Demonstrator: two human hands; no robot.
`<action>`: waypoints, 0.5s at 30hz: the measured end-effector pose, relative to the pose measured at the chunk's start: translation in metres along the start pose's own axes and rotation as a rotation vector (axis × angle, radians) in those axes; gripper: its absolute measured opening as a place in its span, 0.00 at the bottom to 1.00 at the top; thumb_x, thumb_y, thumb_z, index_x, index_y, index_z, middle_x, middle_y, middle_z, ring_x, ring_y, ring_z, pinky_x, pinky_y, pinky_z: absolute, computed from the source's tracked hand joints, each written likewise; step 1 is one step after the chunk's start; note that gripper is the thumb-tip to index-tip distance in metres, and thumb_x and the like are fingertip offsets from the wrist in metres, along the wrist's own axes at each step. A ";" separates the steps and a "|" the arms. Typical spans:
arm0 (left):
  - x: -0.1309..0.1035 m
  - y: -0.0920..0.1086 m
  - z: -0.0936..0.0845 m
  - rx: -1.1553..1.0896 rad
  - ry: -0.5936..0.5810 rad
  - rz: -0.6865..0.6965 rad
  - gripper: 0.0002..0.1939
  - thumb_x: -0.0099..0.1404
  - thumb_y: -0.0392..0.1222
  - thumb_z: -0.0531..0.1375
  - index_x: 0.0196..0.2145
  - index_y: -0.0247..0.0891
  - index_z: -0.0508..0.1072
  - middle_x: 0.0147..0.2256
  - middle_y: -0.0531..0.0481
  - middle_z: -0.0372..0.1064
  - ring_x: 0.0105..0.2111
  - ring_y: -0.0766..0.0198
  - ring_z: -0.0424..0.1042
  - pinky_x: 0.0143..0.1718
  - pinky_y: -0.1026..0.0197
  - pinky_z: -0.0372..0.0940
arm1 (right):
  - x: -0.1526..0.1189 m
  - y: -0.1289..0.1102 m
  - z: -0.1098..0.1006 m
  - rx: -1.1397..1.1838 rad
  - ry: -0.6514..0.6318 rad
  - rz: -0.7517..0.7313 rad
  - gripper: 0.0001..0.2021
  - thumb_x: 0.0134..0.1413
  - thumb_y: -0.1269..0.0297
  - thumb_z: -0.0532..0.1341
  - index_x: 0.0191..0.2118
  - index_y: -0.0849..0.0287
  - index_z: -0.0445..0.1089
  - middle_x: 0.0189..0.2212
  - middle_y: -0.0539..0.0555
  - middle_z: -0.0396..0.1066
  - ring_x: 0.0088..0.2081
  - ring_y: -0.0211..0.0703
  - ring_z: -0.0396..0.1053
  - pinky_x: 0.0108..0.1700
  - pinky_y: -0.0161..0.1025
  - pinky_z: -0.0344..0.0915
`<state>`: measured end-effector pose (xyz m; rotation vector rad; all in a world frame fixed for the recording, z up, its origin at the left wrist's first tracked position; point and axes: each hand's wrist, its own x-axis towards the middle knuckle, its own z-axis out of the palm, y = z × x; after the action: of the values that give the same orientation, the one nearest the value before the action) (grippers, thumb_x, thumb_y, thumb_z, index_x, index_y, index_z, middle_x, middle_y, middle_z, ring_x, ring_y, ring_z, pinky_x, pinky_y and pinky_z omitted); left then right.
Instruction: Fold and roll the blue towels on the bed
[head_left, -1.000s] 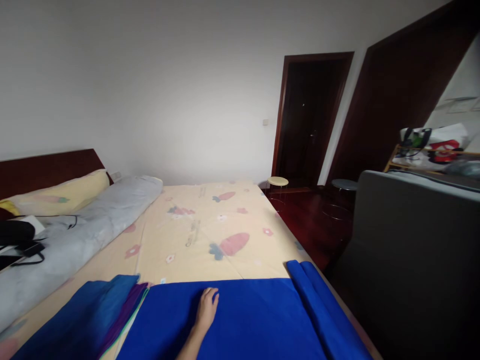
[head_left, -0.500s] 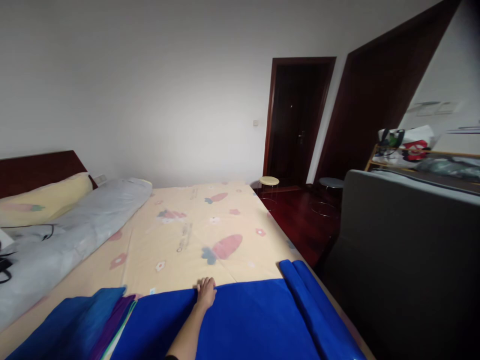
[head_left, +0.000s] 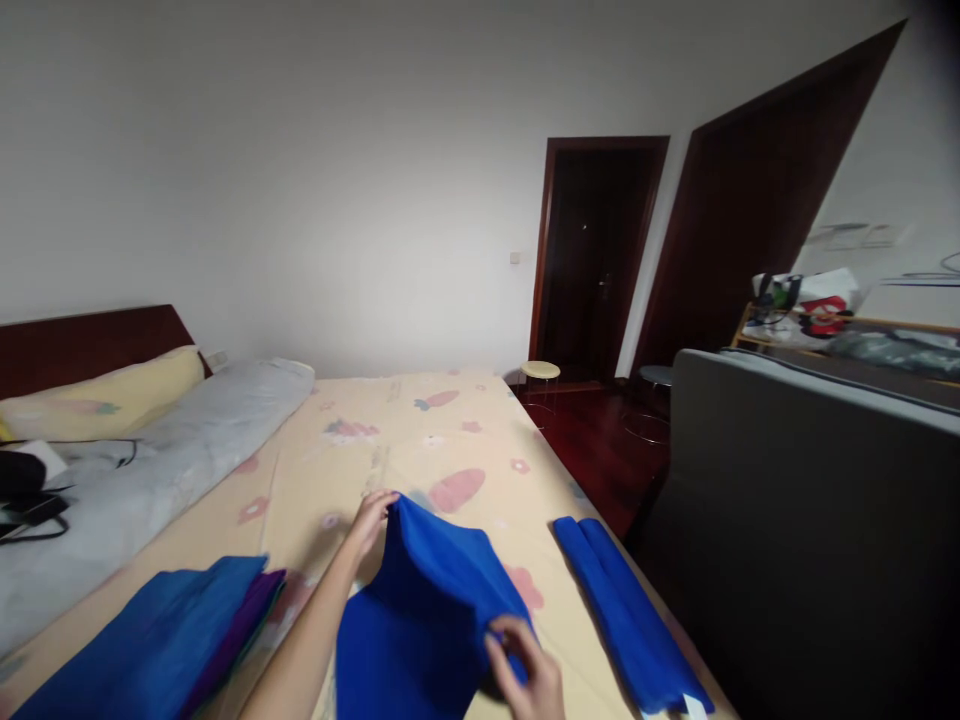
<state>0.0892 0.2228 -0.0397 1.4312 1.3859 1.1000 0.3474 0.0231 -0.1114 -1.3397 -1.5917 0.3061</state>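
Note:
A plain blue cloth [head_left: 427, 600] is partly lifted off the bed, its raised part bent over in a fold. My left hand [head_left: 375, 512] is closed on its far left corner and holds that corner up. Lower down, my right hand [head_left: 529, 665] grips the cloth's near right side between thumb and fingers. Right of the cloth, a rolled or folded blue fabric piece [head_left: 630, 615] lies lengthwise with a small white tag at its near end. To the left of my left forearm lies a pile of folded blue and purple fabrics [head_left: 165, 630].
The bed sheet [head_left: 442, 450] is cream with carrots and flowers. A grey plastic-covered roll [head_left: 217, 430], a pillow [head_left: 112, 390] and black items with a cable [head_left: 30, 500] lie at left. A dark grey panel [head_left: 787, 520] stands at right; a stool [head_left: 540, 370] stands beyond the bed.
The blue cloth, flat before with one hand on its far edge, is now raised and folding. My right hand has come into view and grips it.

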 end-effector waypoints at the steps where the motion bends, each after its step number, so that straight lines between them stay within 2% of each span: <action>1: -0.006 0.014 -0.015 -0.076 0.035 0.014 0.21 0.50 0.60 0.59 0.29 0.39 0.70 0.31 0.51 0.72 0.32 0.64 0.70 0.35 0.62 0.62 | 0.022 -0.011 -0.014 0.182 0.042 0.076 0.13 0.57 0.52 0.57 0.35 0.55 0.74 0.28 0.53 0.74 0.29 0.43 0.71 0.31 0.37 0.69; 3: -0.021 0.040 -0.045 -0.201 0.092 0.039 0.21 0.47 0.60 0.62 0.29 0.39 0.69 0.28 0.52 0.71 0.28 0.66 0.70 0.33 0.62 0.62 | 0.070 -0.033 -0.041 0.434 0.073 0.144 0.17 0.52 0.48 0.62 0.34 0.58 0.74 0.22 0.52 0.71 0.26 0.41 0.68 0.28 0.37 0.67; 4: -0.030 0.053 -0.058 -0.252 0.114 0.050 0.21 0.46 0.59 0.64 0.28 0.39 0.69 0.27 0.53 0.71 0.27 0.66 0.70 0.33 0.62 0.62 | 0.093 -0.042 -0.052 0.523 0.071 0.171 0.20 0.49 0.46 0.63 0.39 0.60 0.74 0.21 0.50 0.69 0.24 0.40 0.66 0.27 0.37 0.66; 5: -0.039 0.064 -0.070 -0.294 0.134 0.061 0.22 0.45 0.58 0.66 0.29 0.38 0.69 0.25 0.53 0.71 0.26 0.67 0.70 0.32 0.62 0.62 | 0.113 -0.050 -0.062 0.583 0.051 0.189 0.24 0.48 0.46 0.64 0.45 0.60 0.72 0.20 0.49 0.69 0.25 0.40 0.67 0.29 0.37 0.67; 7: -0.059 0.085 -0.088 -0.352 0.166 0.086 0.23 0.44 0.57 0.68 0.30 0.38 0.70 0.24 0.54 0.71 0.25 0.67 0.70 0.31 0.63 0.63 | 0.148 -0.060 -0.075 0.632 0.011 0.183 0.29 0.45 0.43 0.65 0.48 0.61 0.72 0.23 0.51 0.72 0.28 0.41 0.69 0.33 0.39 0.68; 10: -0.085 0.110 -0.105 -0.381 0.217 0.129 0.25 0.43 0.54 0.70 0.35 0.38 0.69 0.25 0.56 0.72 0.25 0.68 0.71 0.31 0.64 0.63 | 0.183 -0.066 -0.083 0.622 -0.060 0.136 0.29 0.40 0.41 0.67 0.41 0.63 0.76 0.31 0.57 0.76 0.34 0.45 0.71 0.39 0.43 0.69; 15: -0.110 0.138 -0.122 -0.347 0.243 0.176 0.29 0.42 0.52 0.72 0.40 0.39 0.69 0.25 0.57 0.73 0.25 0.67 0.72 0.33 0.63 0.64 | 0.214 -0.077 -0.085 0.617 -0.103 0.094 0.28 0.36 0.43 0.69 0.37 0.64 0.76 0.29 0.56 0.76 0.32 0.44 0.71 0.37 0.43 0.69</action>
<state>0.0075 0.1071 0.1218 1.2113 1.1717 1.5865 0.3910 0.1454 0.0940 -0.9243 -1.3579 0.8588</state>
